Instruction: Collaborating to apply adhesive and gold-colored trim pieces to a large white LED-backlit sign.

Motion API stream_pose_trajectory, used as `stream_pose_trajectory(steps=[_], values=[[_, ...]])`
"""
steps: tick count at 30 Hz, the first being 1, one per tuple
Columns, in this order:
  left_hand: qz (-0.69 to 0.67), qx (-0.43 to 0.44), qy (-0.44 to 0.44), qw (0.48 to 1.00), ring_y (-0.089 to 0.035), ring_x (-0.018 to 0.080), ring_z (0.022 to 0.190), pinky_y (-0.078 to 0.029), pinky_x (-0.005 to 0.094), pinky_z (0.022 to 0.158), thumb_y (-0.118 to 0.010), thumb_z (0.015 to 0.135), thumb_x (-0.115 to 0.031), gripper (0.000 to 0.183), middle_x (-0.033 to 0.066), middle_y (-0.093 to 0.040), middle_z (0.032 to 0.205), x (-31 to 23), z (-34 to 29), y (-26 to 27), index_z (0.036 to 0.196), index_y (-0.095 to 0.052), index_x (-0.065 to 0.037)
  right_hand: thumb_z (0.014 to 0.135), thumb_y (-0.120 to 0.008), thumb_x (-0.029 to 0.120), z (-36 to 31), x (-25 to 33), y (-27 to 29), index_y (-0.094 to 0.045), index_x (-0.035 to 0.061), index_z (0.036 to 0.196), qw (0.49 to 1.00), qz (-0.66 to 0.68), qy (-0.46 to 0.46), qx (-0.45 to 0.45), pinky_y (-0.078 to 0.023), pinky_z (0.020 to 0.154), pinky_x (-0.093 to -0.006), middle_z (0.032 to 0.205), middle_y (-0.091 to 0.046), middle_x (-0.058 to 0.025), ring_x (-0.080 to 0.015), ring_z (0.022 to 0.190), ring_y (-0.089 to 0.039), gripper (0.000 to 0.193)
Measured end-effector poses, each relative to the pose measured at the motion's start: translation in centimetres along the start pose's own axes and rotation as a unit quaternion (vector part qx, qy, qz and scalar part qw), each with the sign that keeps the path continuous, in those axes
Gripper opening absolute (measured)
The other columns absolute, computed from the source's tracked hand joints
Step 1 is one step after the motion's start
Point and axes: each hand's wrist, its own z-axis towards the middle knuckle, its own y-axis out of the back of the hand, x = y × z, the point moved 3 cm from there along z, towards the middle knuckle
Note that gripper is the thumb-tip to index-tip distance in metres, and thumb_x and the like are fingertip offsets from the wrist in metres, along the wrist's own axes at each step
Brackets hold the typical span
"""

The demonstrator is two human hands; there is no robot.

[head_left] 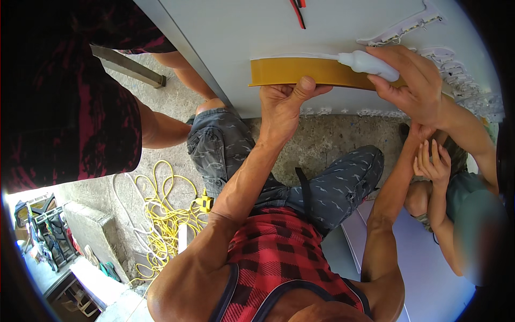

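Left hand (281, 107), thumb and fingers closed on the gold strip (308, 70) toward the near edge of the grey panel (225, 48); right hand (422, 130), mostly hidden, grip I cannot tell. I judge the strip light, springy, best held by its edges

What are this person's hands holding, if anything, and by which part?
The left hand grips the curved gold strip by its near edge. The right hand is partly hidden; whether it holds anything cannot be told.
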Motion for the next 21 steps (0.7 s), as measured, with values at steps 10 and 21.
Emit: stream_pose_trajectory(steps=[10, 21], values=[[0.007, 0.004, -0.003, 1.000, -0.066, 0.0312, 0.097, -0.058, 0.0477, 0.083, -0.063, 0.092, -0.022, 0.032, 0.0166, -0.066, 0.104, -0.01, 0.17, 0.39, 0.110, -0.060, 0.003, 0.069, -0.078, 0.008, 0.20, 0.12, -0.14, -0.064, -0.0006, 0.109, 0.999, -0.042, 0.016, -0.002, -0.054, 0.062, -0.0326, 0.090, -0.068, -0.0140, -0.0267, 0.075, -0.067, 0.043], [0.017, 0.005, -0.007, 1.000, -0.067, 0.0306, 0.097, -0.059, 0.0467, 0.081, -0.066, 0.089, -0.026, 0.037, 0.0172, -0.067, 0.102, -0.07, 0.30, 0.29, 0.109, -0.060, 0.005, 0.067, -0.079, 0.008, 0.33, 0.30, -0.13, -0.065, 0.0016, 0.110, 0.998, -0.055, 0.005, 0.005, -0.054, 0.061, -0.0321, 0.089, -0.068, -0.0132, -0.0264, 0.074, -0.067, 0.045]])
